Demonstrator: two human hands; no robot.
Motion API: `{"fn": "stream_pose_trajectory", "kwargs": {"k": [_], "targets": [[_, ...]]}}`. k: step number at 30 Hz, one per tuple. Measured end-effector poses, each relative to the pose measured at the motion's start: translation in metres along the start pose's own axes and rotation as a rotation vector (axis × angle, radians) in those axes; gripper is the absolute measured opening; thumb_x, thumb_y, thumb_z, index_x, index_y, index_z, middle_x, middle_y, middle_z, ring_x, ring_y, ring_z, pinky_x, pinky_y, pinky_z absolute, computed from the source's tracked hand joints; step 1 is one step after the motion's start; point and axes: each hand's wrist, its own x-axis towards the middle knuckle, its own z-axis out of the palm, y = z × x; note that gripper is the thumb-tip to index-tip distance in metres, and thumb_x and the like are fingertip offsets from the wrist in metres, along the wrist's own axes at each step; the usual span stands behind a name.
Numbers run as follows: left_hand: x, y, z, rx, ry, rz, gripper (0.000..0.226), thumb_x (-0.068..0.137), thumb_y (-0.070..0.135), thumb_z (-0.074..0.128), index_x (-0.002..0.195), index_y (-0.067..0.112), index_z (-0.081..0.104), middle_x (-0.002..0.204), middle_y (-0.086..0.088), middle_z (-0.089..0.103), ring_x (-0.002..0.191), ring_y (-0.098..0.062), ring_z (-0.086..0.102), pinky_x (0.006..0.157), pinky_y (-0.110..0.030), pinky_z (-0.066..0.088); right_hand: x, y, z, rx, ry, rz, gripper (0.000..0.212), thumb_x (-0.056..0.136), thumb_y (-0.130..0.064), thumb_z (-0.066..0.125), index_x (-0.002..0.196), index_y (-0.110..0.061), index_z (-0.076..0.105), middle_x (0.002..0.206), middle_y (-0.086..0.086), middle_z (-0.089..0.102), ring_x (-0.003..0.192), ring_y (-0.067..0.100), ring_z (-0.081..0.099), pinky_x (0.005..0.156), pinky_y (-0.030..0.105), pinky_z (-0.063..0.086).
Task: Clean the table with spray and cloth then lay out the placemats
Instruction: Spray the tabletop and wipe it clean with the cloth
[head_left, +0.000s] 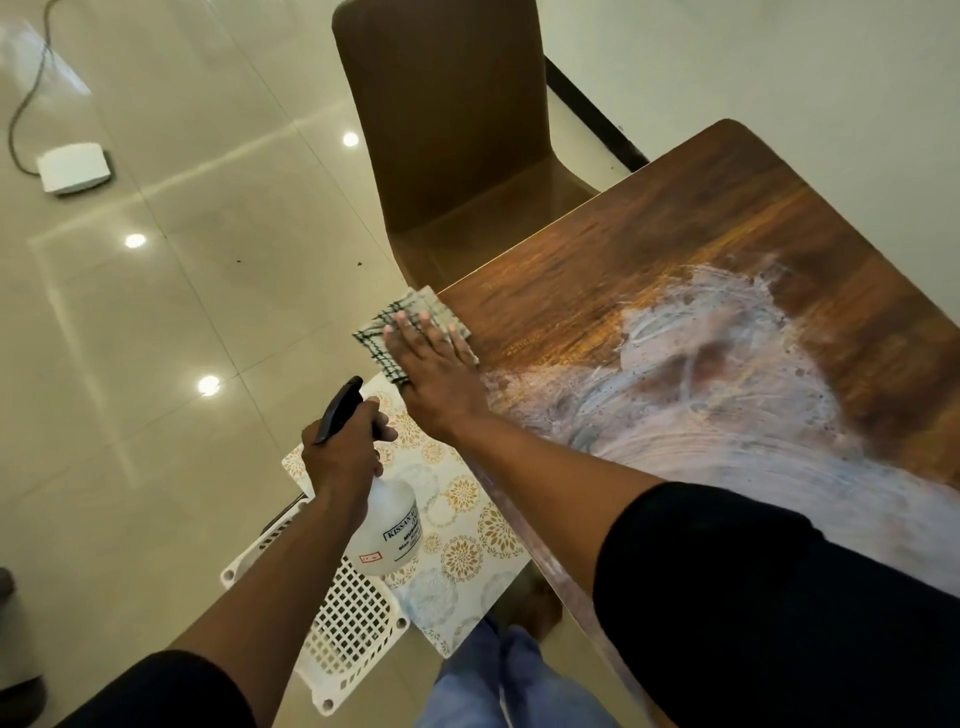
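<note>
My right hand (434, 366) lies flat on a checked cloth (402, 319) at the left edge of the wooden table (649, 249), fingers spread over it. The cloth hangs partly past the table's edge. White smeared streaks (727, 395) cover the table's middle and near part. My left hand (340, 454) grips a clear spray bottle (387, 525) with a black trigger head, held off the table to the left, above the placemats. Patterned placemats (462, 530) with gold and blue circles lie on a white lattice stool (348, 639) beside the table.
A brown chair (452, 130) stands at the table's far left side. A white box with a cable (72, 169) lies on the tiled floor at the left. My legs in blue jeans (498, 686) are at the bottom.
</note>
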Motion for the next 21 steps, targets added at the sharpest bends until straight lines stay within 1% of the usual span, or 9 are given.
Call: {"fn": "stream_pose_trajectory", "kwargs": {"k": [2, 5, 7, 8, 10, 12, 14, 17, 21], "targets": [[-0.001, -0.001, -0.002, 0.005, -0.011, 0.005, 0.024, 0.098, 0.022, 0.073, 0.075, 0.018, 0.079, 0.062, -0.005, 0.072, 0.058, -0.028, 0.049, 0.052, -0.032, 0.039, 0.001, 0.003, 0.0, -0.043, -0.021, -0.068, 0.072, 0.103, -0.027, 0.041, 0.166, -0.031, 0.009, 0.174, -0.009, -0.002, 0.16, 0.016, -0.009, 0.128, 0.044, -0.007], [-0.01, -0.006, 0.002, -0.002, -0.033, 0.01, 0.041, 0.1, 0.017, 0.071, 0.065, 0.037, 0.079, 0.059, -0.001, 0.07, 0.063, -0.029, 0.053, 0.053, -0.032, 0.038, -0.012, 0.026, -0.002, -0.13, -0.093, -0.216, 0.072, 0.104, -0.029, 0.043, 0.166, -0.031, 0.008, 0.173, -0.009, -0.003, 0.16, 0.017, -0.008, 0.128, 0.042, -0.005], [-0.014, -0.009, 0.008, -0.012, -0.045, 0.004, 0.03, 0.1, 0.018, 0.072, 0.072, 0.028, 0.079, 0.059, -0.002, 0.07, 0.067, -0.033, 0.054, 0.052, -0.032, 0.039, -0.03, 0.049, -0.006, -0.173, -0.126, -0.32, 0.074, 0.102, -0.033, 0.043, 0.166, -0.031, 0.007, 0.174, -0.008, -0.002, 0.16, 0.018, -0.006, 0.129, 0.042, -0.003], [-0.017, -0.009, 0.013, -0.008, -0.054, 0.0, 0.031, 0.1, 0.019, 0.072, 0.071, 0.024, 0.079, 0.059, -0.002, 0.071, 0.068, -0.034, 0.054, 0.052, -0.032, 0.039, -0.04, 0.063, -0.01, -0.176, -0.127, -0.355, 0.073, 0.1, -0.035, 0.04, 0.166, -0.031, 0.007, 0.174, -0.007, -0.001, 0.16, 0.019, -0.005, 0.129, 0.042, -0.003], [-0.025, -0.008, 0.023, -0.004, -0.106, 0.001, 0.049, 0.102, 0.016, 0.07, 0.059, 0.036, 0.079, 0.056, 0.001, 0.069, 0.067, -0.033, 0.053, 0.052, -0.032, 0.039, -0.058, 0.094, -0.02, -0.168, -0.109, -0.351, 0.074, 0.097, -0.034, 0.035, 0.166, -0.032, 0.007, 0.174, -0.008, 0.002, 0.16, 0.018, -0.002, 0.129, 0.045, 0.001], [-0.033, -0.007, 0.029, -0.01, -0.154, -0.002, 0.066, 0.104, 0.013, 0.068, 0.051, 0.052, 0.074, 0.054, 0.002, 0.068, 0.067, -0.031, 0.053, 0.053, -0.032, 0.038, -0.07, 0.122, -0.03, -0.146, -0.062, -0.245, 0.079, 0.093, -0.028, 0.037, 0.166, -0.032, 0.008, 0.174, -0.008, 0.002, 0.16, 0.018, 0.0, 0.129, 0.048, 0.005], [-0.037, -0.008, 0.031, -0.015, -0.181, 0.001, 0.069, 0.103, 0.011, 0.068, 0.05, 0.055, 0.072, 0.054, 0.002, 0.067, 0.067, -0.031, 0.054, 0.054, -0.032, 0.038, -0.082, 0.139, -0.037, -0.065, 0.013, -0.045, 0.081, 0.089, -0.027, 0.037, 0.166, -0.031, 0.013, 0.173, -0.009, 0.006, 0.16, 0.018, 0.002, 0.129, 0.048, 0.006], [-0.037, -0.015, 0.03, 0.004, -0.169, -0.005, 0.061, 0.102, 0.013, 0.069, 0.052, 0.046, 0.076, 0.057, -0.002, 0.07, 0.063, -0.031, 0.053, 0.053, -0.032, 0.04, -0.092, 0.139, -0.034, 0.036, 0.16, 0.284, 0.08, 0.088, -0.028, 0.04, 0.165, -0.028, 0.019, 0.173, -0.007, 0.011, 0.16, 0.019, 0.005, 0.128, 0.049, 0.009], [-0.04, -0.019, 0.024, -0.004, -0.13, -0.032, 0.056, 0.101, 0.014, 0.07, 0.053, 0.041, 0.077, 0.059, -0.004, 0.071, 0.058, -0.028, 0.051, 0.055, -0.033, 0.041, -0.086, 0.097, -0.016, 0.08, 0.209, 0.637, 0.078, 0.098, -0.032, 0.049, 0.166, -0.029, 0.011, 0.174, -0.004, 0.007, 0.16, 0.022, 0.0, 0.13, 0.047, 0.0]]}}
